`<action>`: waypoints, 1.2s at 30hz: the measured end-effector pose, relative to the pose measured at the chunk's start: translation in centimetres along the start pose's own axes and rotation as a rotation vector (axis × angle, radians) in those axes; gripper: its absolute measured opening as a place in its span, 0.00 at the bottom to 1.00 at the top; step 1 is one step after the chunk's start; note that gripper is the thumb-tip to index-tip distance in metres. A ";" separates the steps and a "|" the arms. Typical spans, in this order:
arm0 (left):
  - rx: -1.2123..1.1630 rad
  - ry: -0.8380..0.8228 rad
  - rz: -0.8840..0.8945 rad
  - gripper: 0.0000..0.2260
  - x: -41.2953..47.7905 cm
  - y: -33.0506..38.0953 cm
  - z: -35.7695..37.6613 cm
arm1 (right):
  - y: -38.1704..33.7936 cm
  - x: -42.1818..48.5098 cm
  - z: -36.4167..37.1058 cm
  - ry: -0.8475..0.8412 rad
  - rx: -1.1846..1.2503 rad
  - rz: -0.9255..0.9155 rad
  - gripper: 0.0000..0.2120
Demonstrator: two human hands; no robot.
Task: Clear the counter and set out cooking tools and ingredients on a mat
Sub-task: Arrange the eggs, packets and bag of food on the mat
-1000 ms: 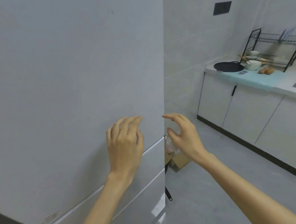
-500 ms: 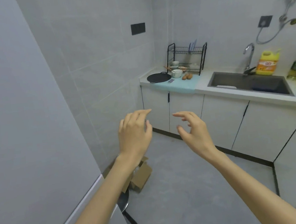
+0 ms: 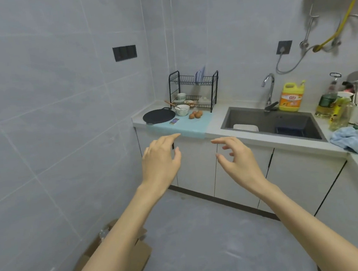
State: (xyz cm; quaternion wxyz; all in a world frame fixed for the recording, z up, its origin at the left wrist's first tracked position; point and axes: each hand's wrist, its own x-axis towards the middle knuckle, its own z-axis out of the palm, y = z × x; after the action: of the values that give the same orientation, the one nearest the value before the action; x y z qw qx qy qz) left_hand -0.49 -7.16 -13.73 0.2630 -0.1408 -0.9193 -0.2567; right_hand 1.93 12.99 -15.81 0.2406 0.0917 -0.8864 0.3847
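**ENTRY: Turn from appliance to tabletop, both hands empty**

**Change.** 1 second ago a large grey appliance front filled the view, with both hands at its edge. Now the view faces the kitchen corner and the tabletop [image 3: 215,118]. Nothing was brought along. The hands have kept the same raised pose throughout.

**Hands.**
- Left hand [image 3: 160,159]: fingers [image 3: 169,137] released, nearly straight, holding nothing.
- Right hand [image 3: 239,158]: fingers loosely curled, holding nothing.
- Both hang in mid-air, well short of the tabletop's front edge.

**Task items.**
- Blue mat [image 3: 186,126], at the tabletop's left end, its front hem draped over the front edge.
- On or partly on the mat: 1 black flat pan [image 3: 158,116] at the left corner, 1 white bowl [image 3: 182,110] with a whisk, a few brown eggs [image 3: 195,114], and 1 small packet [image 3: 174,121].
- Dish rack [image 3: 194,90] behind them in the back corner.

**Meaning.** Much of the set already looks laid out. The empty hands suggest a return to arrange it or collect more.

**Room and edges.**
- Floor [image 3: 206,242] between the person and the cabinets is open. A cardboard box [image 3: 139,259] lies low on the left against the wall.
- The front half of the mat is bare.
- Sink [image 3: 248,115] lies just right of the mat, with a yellow detergent bottle [image 3: 291,97] behind it.
- Bottles and a blue cloth [image 3: 353,142] crowd the right corner.
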 end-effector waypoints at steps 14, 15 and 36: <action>-0.017 -0.158 -0.032 0.19 19.4 -6.6 14.5 | 13.2 20.0 5.2 -0.024 -0.037 0.049 0.17; -0.024 -0.161 -0.031 0.19 21.0 -7.3 15.6 | 14.1 21.6 5.8 -0.028 -0.043 0.059 0.17; -0.051 -0.293 -0.024 0.19 55.0 -20.9 38.3 | 34.4 56.3 17.0 -0.077 -0.111 0.161 0.18</action>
State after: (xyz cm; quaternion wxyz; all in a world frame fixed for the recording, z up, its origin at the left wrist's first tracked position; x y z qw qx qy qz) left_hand -69.66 3.26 -19.43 0.1194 -0.1722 -0.9426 -0.2600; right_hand -64.95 25.58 -19.78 0.1795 0.0212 -0.9194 0.3493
